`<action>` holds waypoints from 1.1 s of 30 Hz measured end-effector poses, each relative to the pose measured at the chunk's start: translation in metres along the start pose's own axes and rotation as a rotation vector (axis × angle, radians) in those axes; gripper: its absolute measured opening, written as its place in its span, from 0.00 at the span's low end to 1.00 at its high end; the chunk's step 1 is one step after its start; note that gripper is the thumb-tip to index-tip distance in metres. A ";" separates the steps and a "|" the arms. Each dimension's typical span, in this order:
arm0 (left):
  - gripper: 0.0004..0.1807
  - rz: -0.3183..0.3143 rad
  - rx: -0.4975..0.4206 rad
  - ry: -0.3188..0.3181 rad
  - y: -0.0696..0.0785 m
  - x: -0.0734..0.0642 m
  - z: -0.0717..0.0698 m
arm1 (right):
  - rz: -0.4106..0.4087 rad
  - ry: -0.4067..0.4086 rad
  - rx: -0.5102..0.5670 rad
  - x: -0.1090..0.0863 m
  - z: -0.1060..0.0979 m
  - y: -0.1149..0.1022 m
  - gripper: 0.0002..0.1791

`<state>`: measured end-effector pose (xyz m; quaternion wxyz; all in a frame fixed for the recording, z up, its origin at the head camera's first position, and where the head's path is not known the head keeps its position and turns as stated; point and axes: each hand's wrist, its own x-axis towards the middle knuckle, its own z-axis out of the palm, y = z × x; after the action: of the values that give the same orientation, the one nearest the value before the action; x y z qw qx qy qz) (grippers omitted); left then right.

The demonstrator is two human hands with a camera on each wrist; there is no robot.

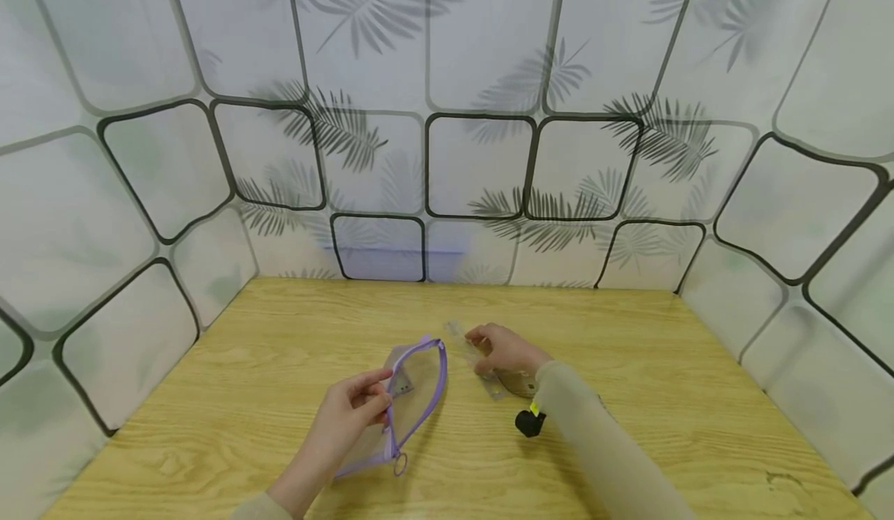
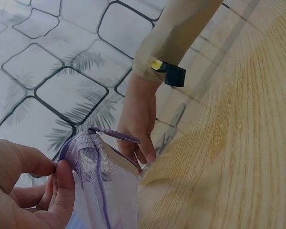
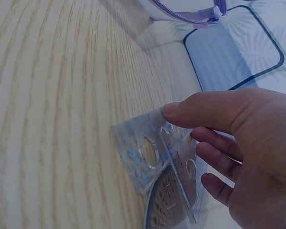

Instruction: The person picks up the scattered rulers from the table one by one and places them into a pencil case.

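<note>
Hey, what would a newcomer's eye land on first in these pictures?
Probably the gaping purple-trimmed pouch, its edge pinched in the left grip near the middle of the head view. Next, the bold dark outlines and grey leaves on the patterned covering behind the wood-grain tabletop. Then the clear plastic drawing tools by the right grip.

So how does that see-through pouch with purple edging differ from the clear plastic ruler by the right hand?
Shape: the purple-edged pouch is broad and hollow, its mouth gaping; the clear plastic ruler is a narrow, straight strip. Colour: the pouch is trimmed in purple; the ruler has no such edging. Handling: the pouch is pinched in the left hand; the ruler is beneath the right hand. Both look see-through.
</note>
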<state>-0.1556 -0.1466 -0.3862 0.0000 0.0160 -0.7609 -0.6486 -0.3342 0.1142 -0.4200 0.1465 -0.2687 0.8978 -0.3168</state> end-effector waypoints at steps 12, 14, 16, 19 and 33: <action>0.22 0.000 0.001 -0.006 -0.003 0.000 -0.001 | 0.002 0.043 -0.057 0.001 0.003 -0.004 0.31; 0.22 -0.001 0.002 -0.003 -0.003 0.000 -0.001 | 0.011 0.064 -0.064 0.003 0.005 -0.005 0.30; 0.22 -0.002 0.001 0.001 -0.003 0.000 -0.001 | 0.020 0.087 -0.069 0.004 0.007 -0.006 0.29; 0.22 -0.001 0.000 0.000 -0.003 0.000 -0.001 | 0.047 0.122 -0.058 0.005 0.010 -0.007 0.27; 0.22 -0.005 0.007 0.004 -0.003 0.000 -0.001 | 0.082 0.196 -0.033 0.006 0.016 -0.004 0.23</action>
<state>-0.1560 -0.1479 -0.3888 0.0000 0.0193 -0.7633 -0.6457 -0.3300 0.1000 -0.4301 0.0661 -0.2019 0.9230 -0.3207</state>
